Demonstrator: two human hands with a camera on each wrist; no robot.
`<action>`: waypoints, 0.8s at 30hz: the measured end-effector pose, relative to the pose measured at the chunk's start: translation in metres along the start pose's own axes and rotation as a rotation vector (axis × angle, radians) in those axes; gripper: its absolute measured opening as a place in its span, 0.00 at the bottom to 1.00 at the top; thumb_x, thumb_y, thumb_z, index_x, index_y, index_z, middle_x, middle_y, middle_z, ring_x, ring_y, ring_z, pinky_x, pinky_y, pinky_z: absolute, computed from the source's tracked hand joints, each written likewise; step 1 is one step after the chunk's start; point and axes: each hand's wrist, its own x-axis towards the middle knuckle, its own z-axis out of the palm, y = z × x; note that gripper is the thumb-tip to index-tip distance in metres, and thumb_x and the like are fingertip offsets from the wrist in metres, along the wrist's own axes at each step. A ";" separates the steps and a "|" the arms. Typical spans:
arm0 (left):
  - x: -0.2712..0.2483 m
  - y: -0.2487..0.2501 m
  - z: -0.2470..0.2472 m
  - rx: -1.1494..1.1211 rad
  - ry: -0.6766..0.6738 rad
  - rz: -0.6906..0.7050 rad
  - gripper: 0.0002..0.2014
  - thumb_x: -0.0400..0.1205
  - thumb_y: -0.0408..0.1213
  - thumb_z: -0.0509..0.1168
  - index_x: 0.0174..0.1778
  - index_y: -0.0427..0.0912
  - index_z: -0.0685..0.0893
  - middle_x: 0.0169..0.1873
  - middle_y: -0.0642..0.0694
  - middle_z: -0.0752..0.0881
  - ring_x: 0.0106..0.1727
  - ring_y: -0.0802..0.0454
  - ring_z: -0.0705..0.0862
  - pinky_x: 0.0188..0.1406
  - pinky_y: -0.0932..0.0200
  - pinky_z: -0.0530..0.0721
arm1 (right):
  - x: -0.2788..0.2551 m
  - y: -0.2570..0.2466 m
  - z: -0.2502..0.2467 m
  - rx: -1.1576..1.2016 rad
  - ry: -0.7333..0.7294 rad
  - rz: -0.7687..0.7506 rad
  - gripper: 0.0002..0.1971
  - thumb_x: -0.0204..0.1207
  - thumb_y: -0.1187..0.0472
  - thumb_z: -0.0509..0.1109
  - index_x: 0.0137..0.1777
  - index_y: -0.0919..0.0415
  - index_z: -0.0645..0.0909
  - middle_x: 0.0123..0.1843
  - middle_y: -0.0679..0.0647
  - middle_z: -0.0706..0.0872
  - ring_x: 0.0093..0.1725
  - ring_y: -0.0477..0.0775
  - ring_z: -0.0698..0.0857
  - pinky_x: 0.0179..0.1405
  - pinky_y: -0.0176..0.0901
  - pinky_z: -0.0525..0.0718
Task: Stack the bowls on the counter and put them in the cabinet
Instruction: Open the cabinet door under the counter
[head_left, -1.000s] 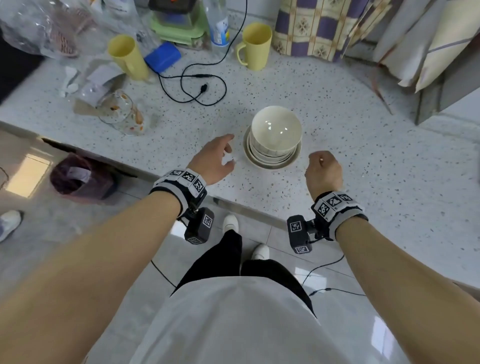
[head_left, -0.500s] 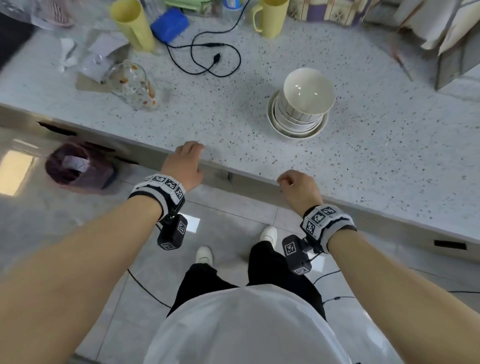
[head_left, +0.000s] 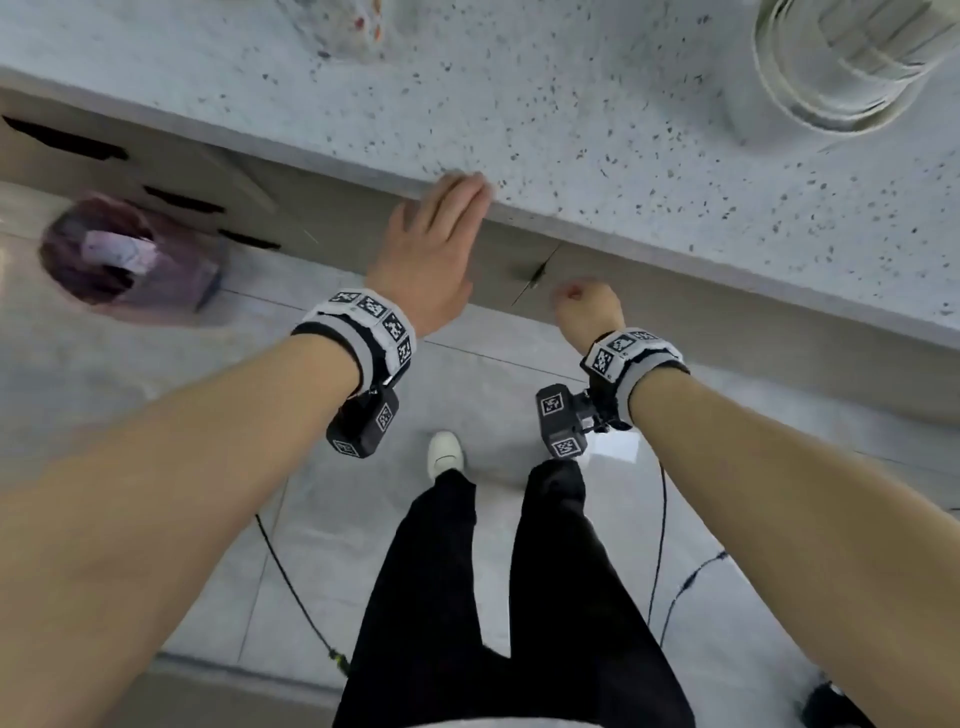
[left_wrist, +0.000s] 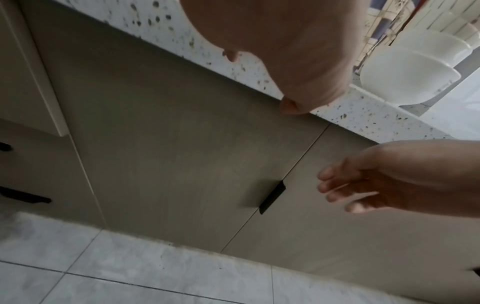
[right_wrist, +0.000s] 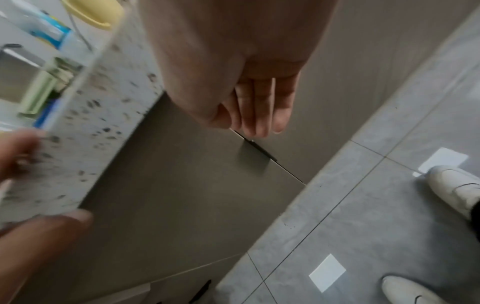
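The stack of white bowls (head_left: 841, 62) stands on the speckled counter (head_left: 597, 130) at the top right; it also shows in the left wrist view (left_wrist: 415, 67). My left hand (head_left: 436, 244) lies with straight fingers against the counter's front edge and holds nothing. My right hand (head_left: 587, 312) hangs lower, in front of the grey cabinet doors (left_wrist: 182, 154). Its relaxed fingers (right_wrist: 259, 109) point at the black handle (right_wrist: 259, 150) by the seam between two doors, close to it but apart (left_wrist: 272, 197). Both doors are closed.
A purple bin bag (head_left: 124, 254) sits on the tiled floor at the left, below drawers with black handles (head_left: 62, 137). A glass (head_left: 358, 26) stands on the counter at the top. My legs and white shoes (head_left: 444, 449) are near the cabinet, with cables (head_left: 291, 577) on the floor.
Both hands have come off the counter by the bowl stack and dropped to its front edge and the cabinet doors. The head view has tilted down, so the bowls now sit at the top right.
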 end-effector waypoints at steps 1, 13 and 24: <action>0.001 -0.003 0.007 -0.005 0.030 0.017 0.42 0.78 0.38 0.62 0.87 0.38 0.51 0.87 0.43 0.52 0.87 0.43 0.50 0.71 0.37 0.73 | 0.008 -0.002 0.010 0.029 0.010 0.001 0.09 0.79 0.63 0.62 0.49 0.62 0.85 0.42 0.56 0.83 0.40 0.58 0.81 0.36 0.42 0.80; 0.016 -0.011 0.050 -0.191 0.418 0.123 0.37 0.72 0.27 0.58 0.82 0.31 0.65 0.82 0.36 0.67 0.84 0.37 0.57 0.76 0.48 0.69 | 0.071 0.008 0.097 0.421 0.327 0.151 0.07 0.74 0.55 0.64 0.49 0.55 0.77 0.39 0.48 0.78 0.32 0.45 0.76 0.31 0.30 0.72; 0.002 0.035 0.036 -0.012 0.295 -0.131 0.43 0.75 0.31 0.61 0.87 0.37 0.50 0.87 0.41 0.52 0.88 0.40 0.49 0.74 0.52 0.71 | -0.072 0.100 0.124 0.363 0.314 0.370 0.37 0.70 0.21 0.46 0.50 0.54 0.78 0.40 0.52 0.85 0.41 0.59 0.86 0.46 0.49 0.81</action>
